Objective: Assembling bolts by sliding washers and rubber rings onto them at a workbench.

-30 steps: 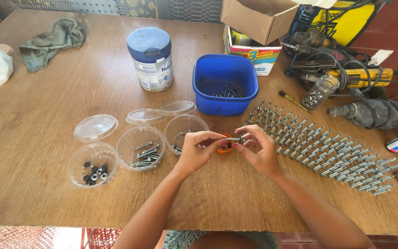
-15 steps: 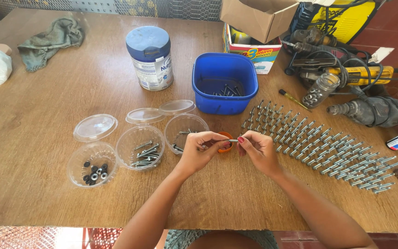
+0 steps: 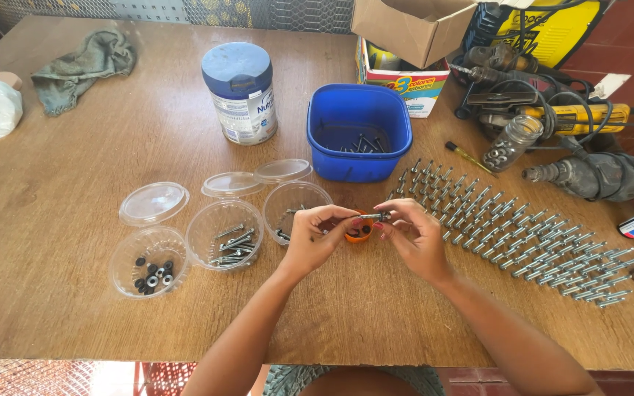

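Observation:
My left hand [image 3: 315, 236] and my right hand [image 3: 414, 235] meet over the middle of the wooden table [image 3: 60, 308], both pinching one small metal bolt [image 3: 376, 217] held level between their fingertips. A small orange cap [image 3: 359, 233] lies on the table just beneath the bolt, partly hidden by my fingers. Right of my hands lie rows of several assembled bolts [image 3: 522, 235]. To the left stand three clear plastic cups: one with black washers [image 3: 148, 273], one with screws [image 3: 227, 239], one nearly empty [image 3: 293, 205].
A blue tub [image 3: 357, 136] with a few screws stands behind my hands, next to a blue-lidded tin [image 3: 242, 94]. Clear lids [image 3: 154, 203] lie by the cups. Power tools [image 3: 574, 117], a glass jar [image 3: 511, 143], cardboard boxes [image 3: 405, 33] and a rag [image 3: 82, 66] crowd the far side.
Both hands stay in place over the orange cap; the fingers have shifted slightly on the bolt between them. Everything else on the table is unmoved.

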